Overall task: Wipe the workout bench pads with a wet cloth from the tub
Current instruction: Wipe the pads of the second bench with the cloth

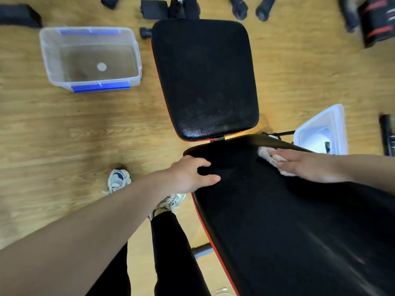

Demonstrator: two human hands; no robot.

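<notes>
We are pressing the pale cloth (269, 157) flat against the near bench pad (288, 227) with our right hand (310, 165), fingers stretched out and laid together over it, close to the pad's far end. Our left hand (192, 174) is bracing on the same pad's left edge, fingers spread and curled over the rim, holding nothing. The seat pad (205, 77) is lying just beyond, separated by a narrow gap. The clear tub (51, 67) with blue clips is sitting on the wooden floor (64, 135), well left of the bench.
</notes>
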